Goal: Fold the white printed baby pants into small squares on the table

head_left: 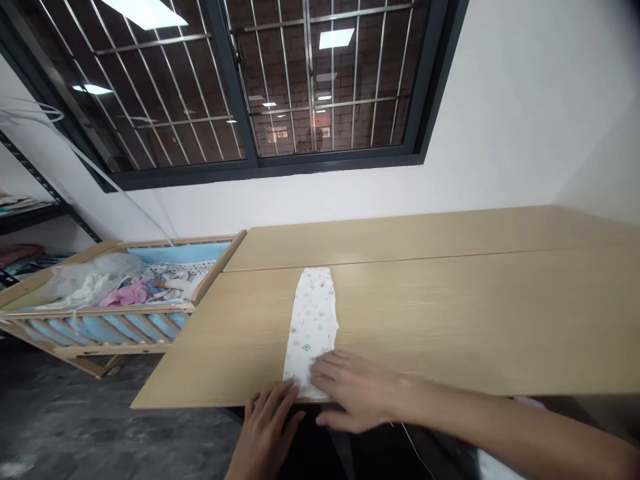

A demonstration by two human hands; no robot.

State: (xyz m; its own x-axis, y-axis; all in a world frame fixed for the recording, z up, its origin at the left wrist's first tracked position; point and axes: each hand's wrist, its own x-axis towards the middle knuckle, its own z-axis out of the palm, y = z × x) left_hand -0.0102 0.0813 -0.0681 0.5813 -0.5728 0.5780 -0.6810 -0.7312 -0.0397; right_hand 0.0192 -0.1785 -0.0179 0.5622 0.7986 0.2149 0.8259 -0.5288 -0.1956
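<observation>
A long strip of folded white cloth with a small green print lies lengthwise on the pale wood-grain table, its near end at the table's front edge. My right hand comes in from the right and rests on that near end, fingers together and flat. My left hand is just below, at the table's front edge, with its fingertips touching the cloth's near left corner. Neither hand visibly grips the cloth.
A wooden crib with blue padding stands left of the table, holding clothes and a plastic bag. A seam crosses the tabletop behind the cloth. A barred window and a white wall rise behind; a dark shelf stands far left.
</observation>
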